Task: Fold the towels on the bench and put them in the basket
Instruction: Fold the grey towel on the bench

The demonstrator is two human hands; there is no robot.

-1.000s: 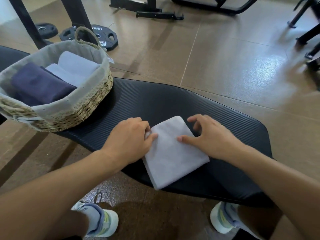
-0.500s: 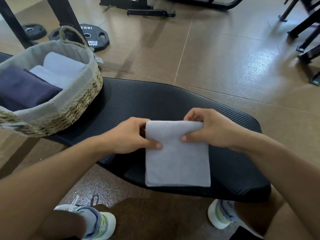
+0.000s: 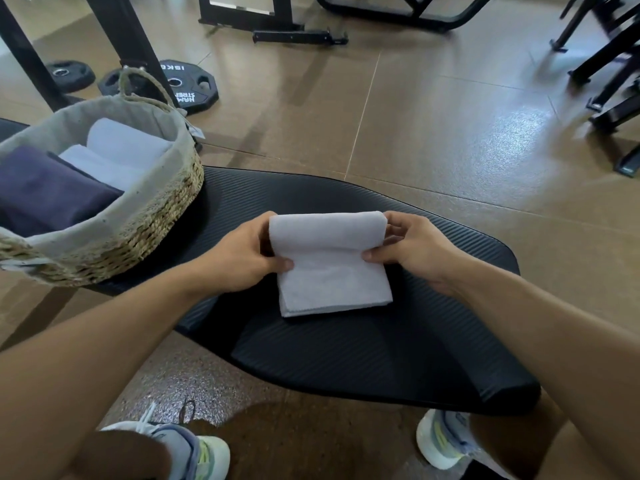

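A pale grey towel [image 3: 332,271] lies folded on the black padded bench [image 3: 363,348], its far edge lifted and curled over toward me. My left hand [image 3: 242,258] pinches the towel's left side, thumb on top. My right hand [image 3: 412,251] pinches the right side the same way. A woven basket [image 3: 152,216] with a grey cloth lining stands on the bench to the left. Inside it lie a dark purple towel [image 3: 45,188] and two pale folded towels [image 3: 121,147].
Black weight plates [image 3: 187,86] lie on the brown tiled floor behind the basket. Black machine frames [image 3: 606,74] stand at the back and far right. My two shoes [image 3: 194,452] rest on the floor under the bench's near edge.
Both hands took hold of the towel's far corners, squared it on the bench, and have now lifted the far edge and rolled it toward me.
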